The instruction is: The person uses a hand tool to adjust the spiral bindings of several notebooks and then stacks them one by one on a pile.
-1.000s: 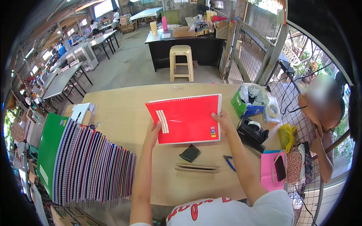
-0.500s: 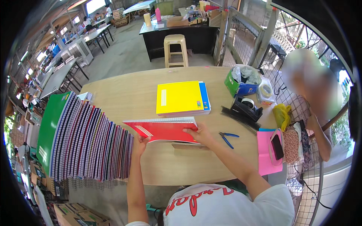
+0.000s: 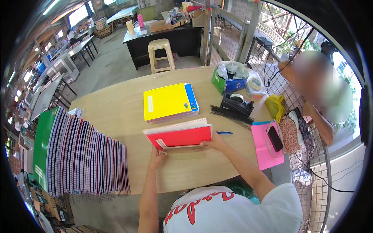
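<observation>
Basically, a red spiral notebook (image 3: 178, 136) is at ctr of frame, tilted up over the wooden table (image 3: 112, 105), punched edge on top; its cover has a white striped label panel at lower L. Yellow notebook (image 3: 165, 101), just above it in frame, has a similar white panel plus a small multicol. lettered block nr its lower R corner; a blue notebook (image 3: 191, 97) sticks out from under it w/ another such block. White shirt (image 3: 241, 211), bottom ctr, has big red script lettering across it. Green notebook (image 3: 42, 149), far L, has a white panel too & fronts a long row of spiral notebooks (image 3: 87, 155).

Grip: L hand (image 3: 157, 157) is pinched narrow on the red one's lower L corner; R hand (image 3: 213, 143) is closed on its lower R corner, thumb along the bottom edge. Both hold it.

Just R of the R hand: a blue tool handle (image 3: 224, 133). Upper R of that: black tape dispenser (image 3: 235, 105), then green-and-blue box (image 3: 235, 84) w/ plastic bags. Dark phone (image 3: 275, 139) lies on pink sheet (image 3: 263, 153), R side.
</observation>
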A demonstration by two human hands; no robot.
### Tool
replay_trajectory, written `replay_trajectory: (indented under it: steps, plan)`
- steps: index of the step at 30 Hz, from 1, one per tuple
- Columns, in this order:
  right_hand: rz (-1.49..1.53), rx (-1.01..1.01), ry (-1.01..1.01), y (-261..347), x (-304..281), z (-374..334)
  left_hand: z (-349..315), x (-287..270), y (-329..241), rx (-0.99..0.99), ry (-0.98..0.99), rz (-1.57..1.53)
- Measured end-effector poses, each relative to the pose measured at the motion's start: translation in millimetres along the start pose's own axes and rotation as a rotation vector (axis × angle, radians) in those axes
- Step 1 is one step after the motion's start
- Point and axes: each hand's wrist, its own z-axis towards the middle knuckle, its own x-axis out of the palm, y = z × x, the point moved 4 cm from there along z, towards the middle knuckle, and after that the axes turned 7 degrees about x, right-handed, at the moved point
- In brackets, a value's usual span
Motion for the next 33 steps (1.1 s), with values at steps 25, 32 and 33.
replay_trajectory:
  steps: [25,32,33]
  plan:
    - [-1.115,0.071,-0.656,-46.0,-139.2,55.4,0.6,203.0,-199.5,0.575,0.327,0.99]
    - [-1.338,-0.209,-0.567,-47.7,-150.3,65.1,2.8,232.7,-195.8,0.668,-0.057,1.156]
    - [-1.248,-0.355,-0.609,-45.4,-159.2,62.7,4.3,236.1,-192.3,0.682,-0.056,1.146]
